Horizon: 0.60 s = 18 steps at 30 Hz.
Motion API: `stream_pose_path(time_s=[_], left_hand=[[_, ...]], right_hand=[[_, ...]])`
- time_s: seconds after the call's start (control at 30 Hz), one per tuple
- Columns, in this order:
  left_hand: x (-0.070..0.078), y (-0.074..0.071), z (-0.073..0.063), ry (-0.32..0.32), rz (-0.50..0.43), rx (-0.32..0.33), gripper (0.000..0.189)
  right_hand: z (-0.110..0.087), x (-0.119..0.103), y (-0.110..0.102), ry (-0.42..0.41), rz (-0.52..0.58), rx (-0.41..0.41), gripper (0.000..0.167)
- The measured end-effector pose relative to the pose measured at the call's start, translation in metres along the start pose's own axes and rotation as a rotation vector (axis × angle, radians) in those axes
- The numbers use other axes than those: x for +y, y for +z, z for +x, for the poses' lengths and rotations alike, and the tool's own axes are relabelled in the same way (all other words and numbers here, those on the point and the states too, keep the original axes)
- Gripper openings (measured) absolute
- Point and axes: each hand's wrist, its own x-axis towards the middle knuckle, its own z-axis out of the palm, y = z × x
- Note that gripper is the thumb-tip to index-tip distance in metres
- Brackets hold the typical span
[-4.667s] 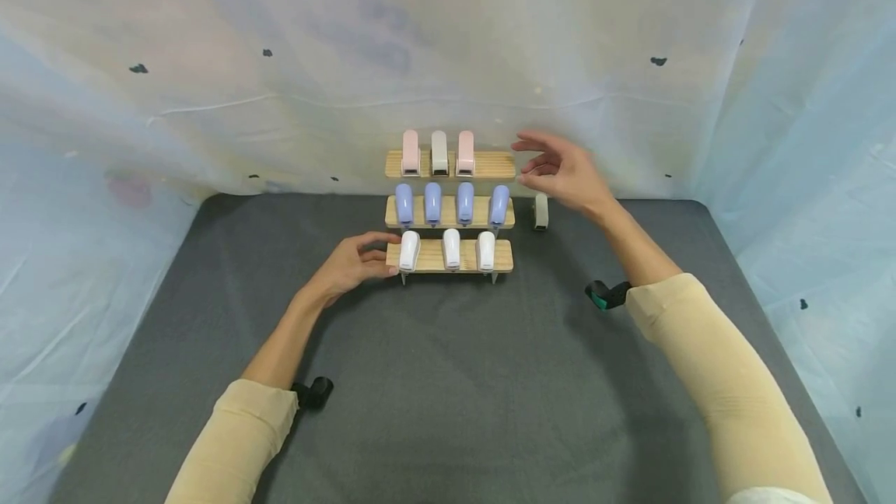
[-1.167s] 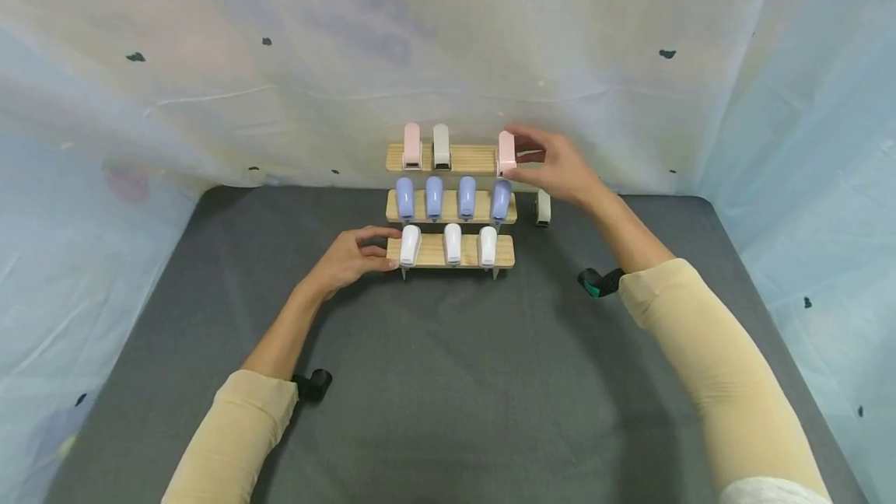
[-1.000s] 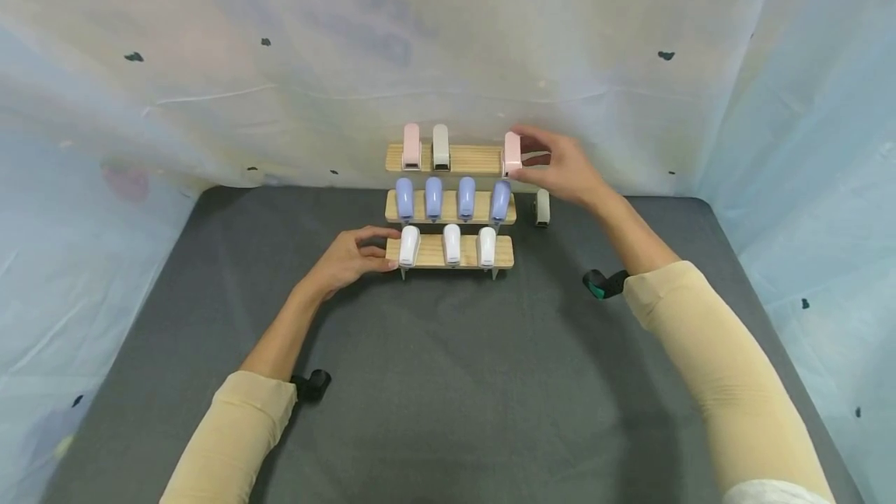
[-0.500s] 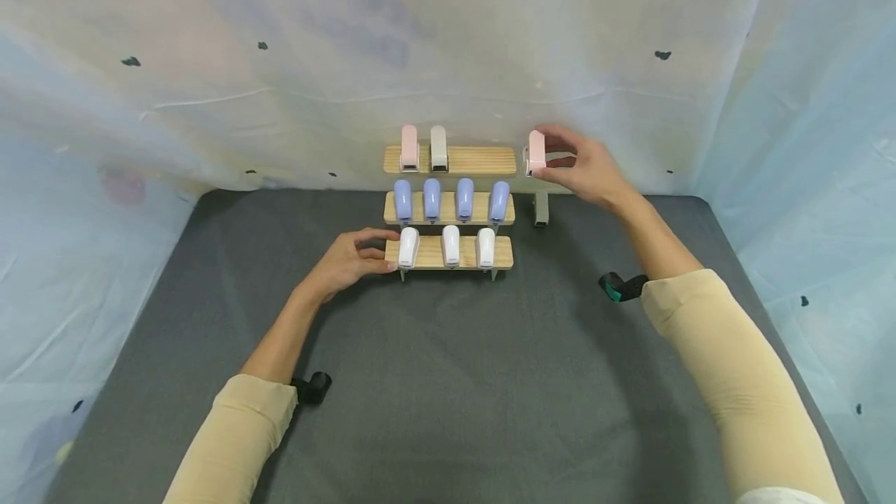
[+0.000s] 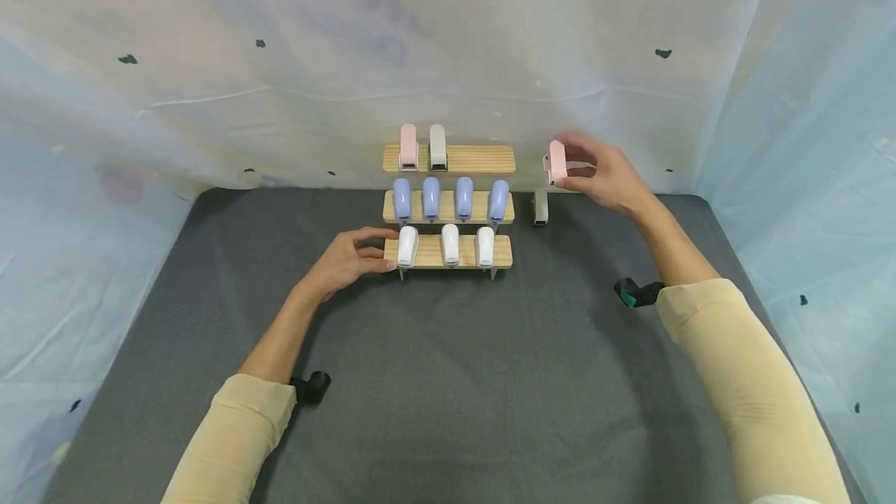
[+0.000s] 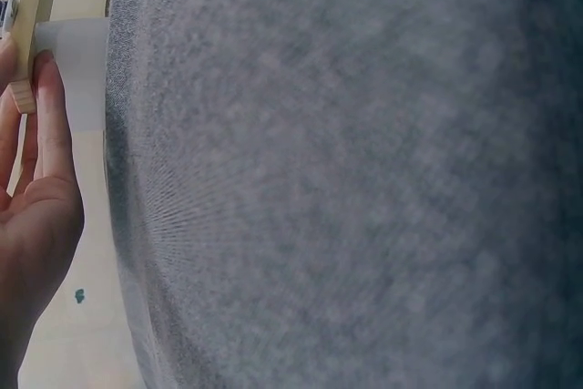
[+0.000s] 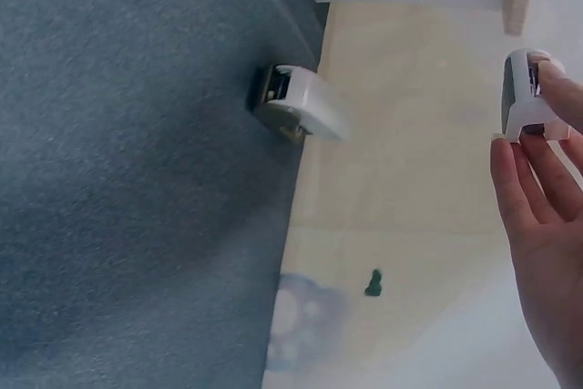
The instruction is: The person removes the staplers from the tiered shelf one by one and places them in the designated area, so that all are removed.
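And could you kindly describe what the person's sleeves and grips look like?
The left sleeve and right sleeve are plain pale yellow-beige, stopping well short of the left grip and right grip, both ungloved. A small black device sits by the left cuff; a second black device, by the right, shows a green patch. No cables are visible.

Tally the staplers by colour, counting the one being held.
Pink staplers: 2, one of them held
Grey staplers: 2
Blue staplers: 4
White staplers: 3
Total: 11
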Motion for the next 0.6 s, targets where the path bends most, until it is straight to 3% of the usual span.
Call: stream_pose_path(time_s=[0.33,0.6], left_hand=[[0.001,-0.001,0.0,-0.006,-0.002,0.004,0.06],[0.001,0.0,-0.001,-0.002,-0.017,-0.003,0.059]], right_hand=[[-0.008,0.023,-0.002,0.06,0.043,-0.003,0.065],[-0.011,0.089,0.003,0.122,0.095,0.027,0.071]])
